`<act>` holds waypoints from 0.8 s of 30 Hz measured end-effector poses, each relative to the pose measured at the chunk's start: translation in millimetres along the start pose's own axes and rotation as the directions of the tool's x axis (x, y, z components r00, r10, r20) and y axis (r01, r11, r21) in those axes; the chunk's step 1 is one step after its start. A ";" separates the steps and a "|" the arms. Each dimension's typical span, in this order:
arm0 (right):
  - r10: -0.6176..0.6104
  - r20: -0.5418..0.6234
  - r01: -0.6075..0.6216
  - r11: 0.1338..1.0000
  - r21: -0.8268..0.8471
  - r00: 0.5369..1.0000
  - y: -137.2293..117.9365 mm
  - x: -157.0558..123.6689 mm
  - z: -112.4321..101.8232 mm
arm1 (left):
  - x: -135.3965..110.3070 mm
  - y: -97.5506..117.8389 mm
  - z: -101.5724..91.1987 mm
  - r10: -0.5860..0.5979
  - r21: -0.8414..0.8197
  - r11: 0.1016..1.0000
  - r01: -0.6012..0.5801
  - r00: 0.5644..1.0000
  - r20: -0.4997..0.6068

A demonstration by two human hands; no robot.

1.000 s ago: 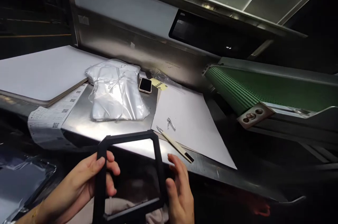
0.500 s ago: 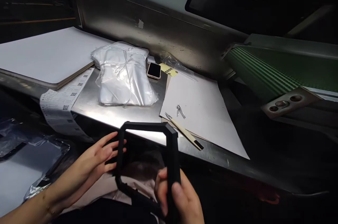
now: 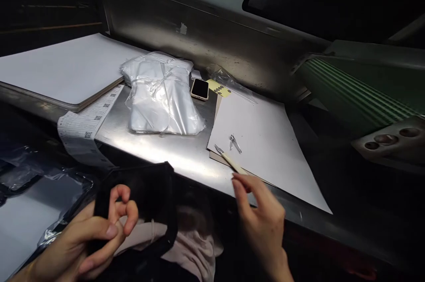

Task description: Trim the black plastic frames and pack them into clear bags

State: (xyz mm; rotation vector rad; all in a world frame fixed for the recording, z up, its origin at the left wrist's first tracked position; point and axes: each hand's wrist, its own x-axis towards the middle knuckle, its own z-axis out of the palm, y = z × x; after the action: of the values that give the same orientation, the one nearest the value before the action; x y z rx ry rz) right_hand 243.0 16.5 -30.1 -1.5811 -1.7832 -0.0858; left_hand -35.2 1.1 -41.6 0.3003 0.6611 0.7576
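The metal bench point(image 3: 186, 151) bears 1 bundle of clear bags point(image 3: 164, 100), 1 phone point(image 3: 199, 89), white boards point(image 3: 66, 69) and white sheets point(image 3: 265, 136).

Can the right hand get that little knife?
Yes, it looks so: the right hand is by the handle end of the knife, and nothing seems to block the way. Whether they touch is hard to tell.

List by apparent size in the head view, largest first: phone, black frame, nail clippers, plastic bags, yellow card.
Largest: plastic bags and black frame, order unsure; the frame is nearer the camera and partly behind the left hand.
Middle: phone and yellow card, about alike.
Smallest: nail clippers.
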 end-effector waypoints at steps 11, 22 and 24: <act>0.559 0.313 -0.329 0.763 -0.556 0.768 73.7 68.2 26.7 | 23.2 -18.5 -5.9 -0.180 -0.214 0.934 0.284 0.896 0.405; 0.569 0.276 -0.468 0.809 -0.356 0.775 64.0 72.7 26.3 | 20.3 -18.0 -14.5 -0.215 -0.272 0.903 0.334 0.897 0.387; 0.539 0.330 -0.513 0.842 -0.168 0.775 48.7 61.9 17.2 | 22.1 -18.2 -16.1 -0.212 -0.304 0.892 0.335 0.903 0.373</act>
State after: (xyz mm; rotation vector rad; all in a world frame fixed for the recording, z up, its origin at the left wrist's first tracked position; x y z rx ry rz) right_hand 279.7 88.2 -28.2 -2.2085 -1.5302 0.4521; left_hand -24.0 4.6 -72.3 -0.0123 0.2260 0.5204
